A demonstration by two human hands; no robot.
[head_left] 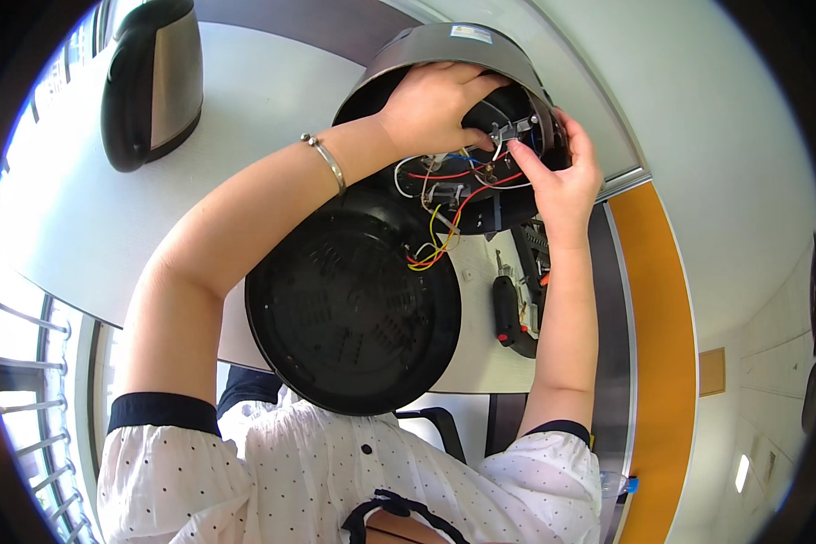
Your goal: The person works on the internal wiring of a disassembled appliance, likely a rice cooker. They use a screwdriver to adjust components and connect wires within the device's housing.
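A round, dark cooker housing (pixel 385 69) lies tipped on its side at the far side of the table, its wired interior facing me. My left hand (pixel 431 104) reaches inside, fingers and thumb bent round a dark inner part; its fingertips are partly hidden. With the thumb inside near a small grey fitting (pixel 514 131) and the fingers behind the wall, my right hand (pixel 567 177) grips the right edge. Red, white and blue wires run across the interior. Yellow and red wires (pixel 440 245) hang over the round black base cover (pixel 354 308), which has vent slots.
A black and steel kettle (pixel 174 77) stands on the white table (pixel 245 86) at the far left. To the right of the cover lies a black power screwdriver (pixel 510 313), beside other dark tools (pixel 530 249). An orange-edged panel (pixel 648 363) borders the right side.
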